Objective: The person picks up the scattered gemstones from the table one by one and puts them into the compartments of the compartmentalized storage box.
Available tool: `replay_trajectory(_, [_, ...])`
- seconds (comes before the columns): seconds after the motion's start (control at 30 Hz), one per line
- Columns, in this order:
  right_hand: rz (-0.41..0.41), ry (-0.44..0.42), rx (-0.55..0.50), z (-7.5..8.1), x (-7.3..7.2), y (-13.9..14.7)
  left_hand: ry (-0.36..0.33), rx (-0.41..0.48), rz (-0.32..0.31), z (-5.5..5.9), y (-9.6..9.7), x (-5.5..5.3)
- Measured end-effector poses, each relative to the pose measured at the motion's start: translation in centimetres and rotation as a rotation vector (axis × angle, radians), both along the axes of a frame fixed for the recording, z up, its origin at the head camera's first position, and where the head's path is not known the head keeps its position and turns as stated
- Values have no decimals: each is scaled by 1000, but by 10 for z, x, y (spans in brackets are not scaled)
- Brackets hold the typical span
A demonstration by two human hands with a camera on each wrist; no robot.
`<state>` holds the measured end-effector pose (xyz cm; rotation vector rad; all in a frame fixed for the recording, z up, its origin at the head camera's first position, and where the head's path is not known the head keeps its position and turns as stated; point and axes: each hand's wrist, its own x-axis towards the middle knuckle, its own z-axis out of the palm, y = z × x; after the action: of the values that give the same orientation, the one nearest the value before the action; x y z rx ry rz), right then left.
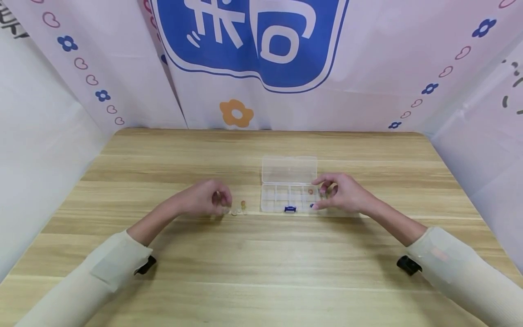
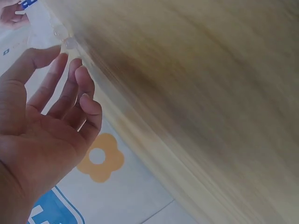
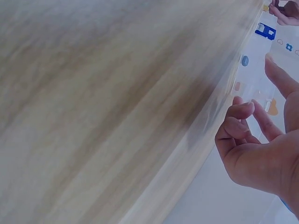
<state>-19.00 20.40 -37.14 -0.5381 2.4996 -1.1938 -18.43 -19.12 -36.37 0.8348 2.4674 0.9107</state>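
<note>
A clear plastic compartment box lies on the table with its lid folded back and a blue latch at the front. My right hand is at the box's right end, thumb and index finger spread apart. Near those fingertips, a small red piece and a small blue piece show in the right-hand compartments. To the box's left, my left hand reaches down, thumb and index tips close together. Beside its fingertips are small clear beads and an amber-coloured piece.
The wood-grain table runs back to a white printed cloth with a blue emblem and an orange flower. White cloth also hangs at both sides. A black wrist strap piece shows under the left sleeve, another under the right.
</note>
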Motion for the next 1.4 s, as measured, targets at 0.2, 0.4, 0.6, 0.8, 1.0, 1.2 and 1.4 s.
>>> replay_trajectory(0.2, [8,9,1,1,1,1,3,-11,-26,-4,1,-1])
replay_trajectory(0.4, [2,9,5,0,0,0,44,-10,-62,-5,3,-2])
replay_trajectory(0.6, [1,13,3,0,-1,0,38,-15,-64,-4,5,-3])
replay_trajectory(0.8, [-1,6,10,0,-1,0,26,-17,-58,-4,6,-4])
replay_trajectory(1.0, [0,5,19,0,-1,1,38,-6,-40,0,8,-5])
replay_trajectory(1.2, [-1,2,19,-1,-1,2,79,-5,-18,3,9,-7])
replay_trajectory(1.4, [-2,6,21,0,-1,2,94,-6,59,8,14,-9])
